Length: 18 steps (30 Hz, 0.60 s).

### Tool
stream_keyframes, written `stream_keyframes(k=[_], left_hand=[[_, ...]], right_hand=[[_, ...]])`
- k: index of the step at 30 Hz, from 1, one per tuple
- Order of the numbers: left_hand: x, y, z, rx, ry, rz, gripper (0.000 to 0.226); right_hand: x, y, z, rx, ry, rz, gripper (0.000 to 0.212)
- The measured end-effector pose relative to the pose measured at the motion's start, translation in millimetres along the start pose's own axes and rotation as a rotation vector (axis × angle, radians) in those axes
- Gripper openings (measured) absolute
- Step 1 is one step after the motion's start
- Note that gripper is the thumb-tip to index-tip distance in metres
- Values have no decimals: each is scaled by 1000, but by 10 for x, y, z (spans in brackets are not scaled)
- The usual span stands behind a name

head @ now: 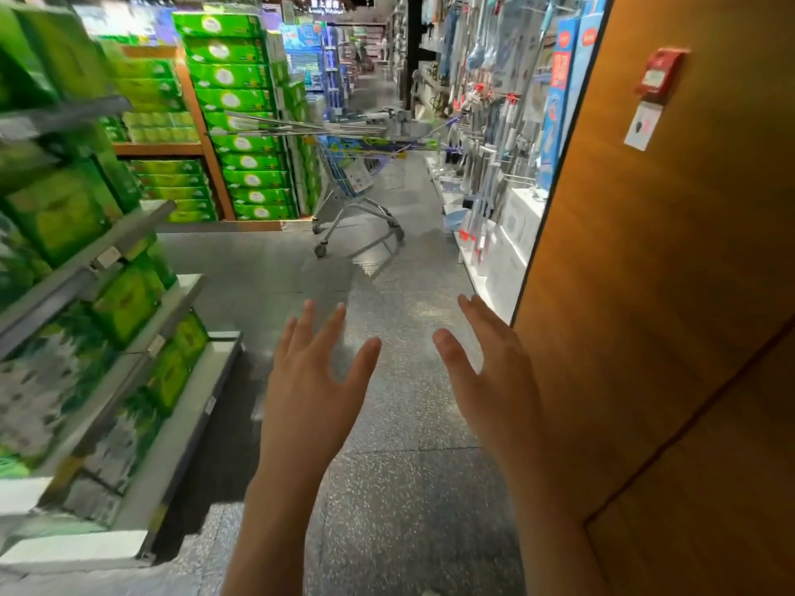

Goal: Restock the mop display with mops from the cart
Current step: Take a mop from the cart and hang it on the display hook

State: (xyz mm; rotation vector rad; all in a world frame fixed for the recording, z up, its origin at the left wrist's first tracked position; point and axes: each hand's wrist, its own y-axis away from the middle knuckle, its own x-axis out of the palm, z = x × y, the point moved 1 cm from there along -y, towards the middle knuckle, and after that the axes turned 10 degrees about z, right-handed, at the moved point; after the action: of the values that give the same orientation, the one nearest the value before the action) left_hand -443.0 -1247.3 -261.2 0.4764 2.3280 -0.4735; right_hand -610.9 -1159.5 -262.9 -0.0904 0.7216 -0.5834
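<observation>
Steel cart (357, 182) stood well beyond empty spread left hand (312, 380), right hand (490, 372); mops (301, 129) blurred; display (486, 135) part hidden by wood panel (645, 251).

- The grey speckled stone floor (387, 466) was polished and glossy, throwing back light.
- The silver wire shopping cart (357, 195) was bare shiny metal.
- The long silver mop handles (301, 126) lying across the cart looked like smooth metal.
- The orange-brown wall panel (667, 294) had a smooth, satin wood-like finish.
- The bright green product packs (241, 101) looked wrapped in glossy film.
- The grey shelf edges (107, 247) looked like matt painted metal.
</observation>
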Motion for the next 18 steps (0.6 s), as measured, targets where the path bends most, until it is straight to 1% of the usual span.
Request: stream_keyframes(k=[3,7,10,14,18], left_hand=[[69,-748,-99,-9,-19,-12,88],[199,-1649,-155,-20,-24,-76,84],[330,-2141,-51,-66,-35,-83,82],[439,-2782,147,-123,-56,-79,83],[584,-3502,407,-151,-27,-88,86]], right_hand=[[10,-780,-137,-32,-3,13,81],[23,-1784,-292,-70,-28,29,83],[155,-2378,-391,-75,-70,72,83],[401,-3031,-539,-78,-43,132,75],[656,-3744,-746,-83,-36,131,82]])
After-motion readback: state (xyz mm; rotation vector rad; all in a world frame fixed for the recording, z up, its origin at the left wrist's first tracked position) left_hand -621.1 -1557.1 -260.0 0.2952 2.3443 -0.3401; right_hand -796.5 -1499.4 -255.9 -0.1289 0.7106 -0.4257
